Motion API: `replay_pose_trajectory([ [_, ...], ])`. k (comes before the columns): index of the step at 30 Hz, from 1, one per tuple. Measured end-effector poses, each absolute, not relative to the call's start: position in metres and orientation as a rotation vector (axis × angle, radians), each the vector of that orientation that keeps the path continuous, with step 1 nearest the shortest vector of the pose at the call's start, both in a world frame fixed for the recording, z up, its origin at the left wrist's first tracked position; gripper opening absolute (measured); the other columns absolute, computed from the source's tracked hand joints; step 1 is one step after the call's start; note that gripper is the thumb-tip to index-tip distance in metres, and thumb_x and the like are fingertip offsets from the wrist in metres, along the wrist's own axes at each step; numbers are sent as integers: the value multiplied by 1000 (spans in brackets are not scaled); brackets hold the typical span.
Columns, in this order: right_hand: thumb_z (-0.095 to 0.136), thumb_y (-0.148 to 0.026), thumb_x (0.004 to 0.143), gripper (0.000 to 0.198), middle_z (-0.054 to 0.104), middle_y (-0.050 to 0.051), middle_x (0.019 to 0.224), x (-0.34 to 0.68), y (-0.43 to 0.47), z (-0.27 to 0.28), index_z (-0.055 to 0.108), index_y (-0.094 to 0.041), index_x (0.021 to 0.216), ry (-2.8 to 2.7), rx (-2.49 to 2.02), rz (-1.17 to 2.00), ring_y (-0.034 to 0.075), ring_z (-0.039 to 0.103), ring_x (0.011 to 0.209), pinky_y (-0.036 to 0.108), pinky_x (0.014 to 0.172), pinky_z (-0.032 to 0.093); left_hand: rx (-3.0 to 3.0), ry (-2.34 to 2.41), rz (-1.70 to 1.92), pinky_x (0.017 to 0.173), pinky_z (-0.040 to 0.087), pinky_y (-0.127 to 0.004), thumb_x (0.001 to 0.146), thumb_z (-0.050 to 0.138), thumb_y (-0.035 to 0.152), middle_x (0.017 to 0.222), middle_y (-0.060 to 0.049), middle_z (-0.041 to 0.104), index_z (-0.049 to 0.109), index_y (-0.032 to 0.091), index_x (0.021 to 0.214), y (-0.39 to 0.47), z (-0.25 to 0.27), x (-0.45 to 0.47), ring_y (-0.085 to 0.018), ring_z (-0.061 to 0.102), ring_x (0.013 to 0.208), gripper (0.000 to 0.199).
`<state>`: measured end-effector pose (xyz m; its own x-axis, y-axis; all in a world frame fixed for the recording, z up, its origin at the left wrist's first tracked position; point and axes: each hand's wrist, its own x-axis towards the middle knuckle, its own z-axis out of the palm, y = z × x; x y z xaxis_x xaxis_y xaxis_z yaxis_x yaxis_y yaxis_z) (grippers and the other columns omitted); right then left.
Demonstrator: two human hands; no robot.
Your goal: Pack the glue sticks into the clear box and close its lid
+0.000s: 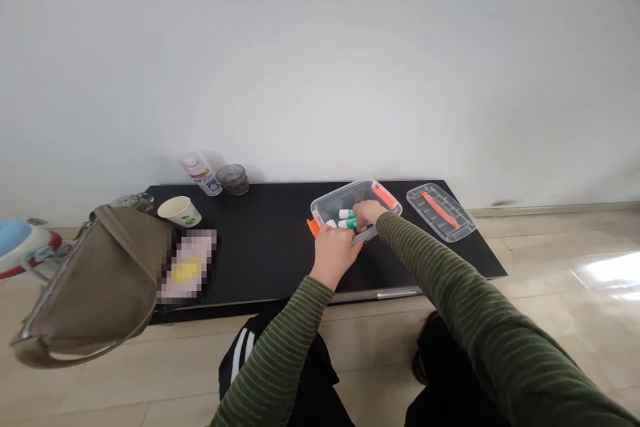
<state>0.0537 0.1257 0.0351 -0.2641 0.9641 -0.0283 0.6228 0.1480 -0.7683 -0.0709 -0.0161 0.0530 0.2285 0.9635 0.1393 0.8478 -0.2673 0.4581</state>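
Note:
A clear plastic storage box (pixel 345 195) with orange latches lies on the black table, its top off. Inside it are white-and-green tubes (pixel 347 223) that look like glue sticks. My left hand (pixel 336 255) is closed on the box's near rim, thumb along the edge; a white end shows just beyond its fingers. My right hand (pixel 367 212) reaches into the box, its fingers closed at the green part of the tubes and partly hidden. To the right lies the clear lid (pixel 434 220) with an orange handle.
On the black table (pixel 265 247), a brown bag (pixel 107 273) overhangs the left end beside a blurred pink-and-yellow packet (pixel 190 270). Behind are a paper cup (pixel 179 211), a spray can (pixel 201 175) and a dark glass (pixel 233 180). A white wall (pixel 320 67) rises behind.

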Motion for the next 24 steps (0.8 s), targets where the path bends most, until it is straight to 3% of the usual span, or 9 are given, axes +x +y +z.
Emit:
replay_pose_trajectory([
  [3, 82, -26, 62, 41, 69, 10, 85, 66, 119, 59, 63, -18, 98, -2339, -1739, 554, 27, 67, 83, 35, 73, 49, 2223, 1766, 592, 95, 42, -51, 89, 58, 46, 83, -15, 73, 75, 19, 83, -12, 54, -75, -35, 65, 94, 32],
  [6, 73, -35, 67, 52, 68, 10, 100, 89, 95, 86, 53, -20, 114, -2229, -1646, 177, 28, 66, 87, 33, 68, 47, 2184, 1791, 763, 99, 41, -50, 89, 59, 48, 96, -14, 73, 72, 17, 102, -11, 62, -79, -33, 64, 99, 36],
  [9, 65, -38, 72, 54, 66, 9, 103, 114, 57, 98, 46, -20, 119, -2057, -1496, 113, 28, 65, 87, 32, 67, 46, 2039, 1606, 1084, 92, 47, -41, 96, 47, 50, 116, -14, 67, 53, 15, 133, -16, 70, -78, -25, 65, 99, 51],
  [12, 65, -34, 70, 51, 66, 9, 102, 131, 18, 85, 48, -20, 116, -2161, -1318, 142, 27, 65, 89, 33, 71, 47, 1950, 1396, 1171, 76, 50, -32, 100, 38, 49, 114, -11, 66, 37, 16, 145, -25, 73, -66, -20, 65, 87, 56],
  [17, 61, -29, 71, 40, 65, 8, 94, 145, -14, 37, 51, -19, 109, -2278, -1239, 128, 25, 64, 88, 31, 72, 47, 2167, 1514, 820, 71, 46, -32, 100, 35, 48, 87, -7, 70, 54, 16, 119, -34, 62, -33, -24, 68, 80, 42],
  [20, 58, -31, 74, 37, 64, 9, 93, 153, -15, 22, 51, -18, 107, -2246, -1309, 67, 25, 63, 87, 32, 72, 46, 2228, 1682, 641, 68, 43, -30, 101, 32, 48, 82, -7, 70, 54, 16, 113, -35, 58, -17, -25, 69, 76, 40],
  [24, 58, -33, 76, 36, 64, 11, 96, 164, -11, 20, 53, -17, 108, -2256, -1438, -4, 27, 61, 91, 35, 78, 46, 2084, 1801, 695, 62, 40, -29, 103, 28, 45, 82, -7, 70, 51, 18, 111, -37, 63, -9, -24, 68, 73, 36],
])
